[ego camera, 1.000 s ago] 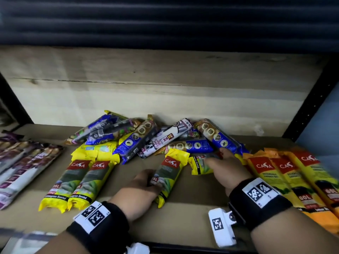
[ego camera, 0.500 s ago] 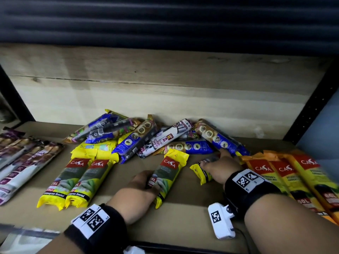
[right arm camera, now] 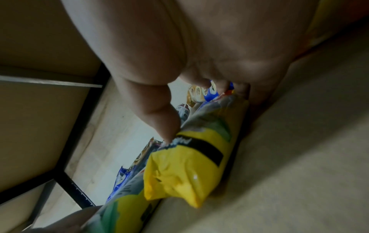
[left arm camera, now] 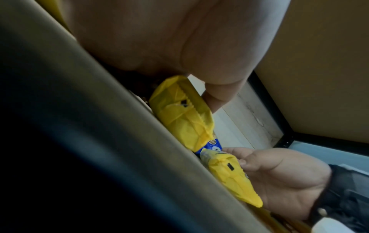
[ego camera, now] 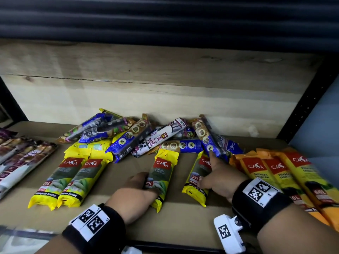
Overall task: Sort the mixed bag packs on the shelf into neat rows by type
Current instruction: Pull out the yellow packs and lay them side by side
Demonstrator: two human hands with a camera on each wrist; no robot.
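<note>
Two yellow CASA 25L packs lie side by side at the front left of the shelf. My left hand grips the lower end of a third yellow pack lying in the middle; its crimped end shows under my palm in the left wrist view. My right hand holds a fourth yellow pack, thumb on its top and index finger stretched along its right edge. That pack rests lengthwise on the shelf.
A mixed pile of blue packs and a white pack lies against the wooden back wall. Orange CASA packs fill the right side and purple-and-white packs the left. A black upright bounds the right.
My right hand has drawn the fourth yellow pack out from under the blue packs and turned it lengthwise toward the front. My left hand stays on its pack.
</note>
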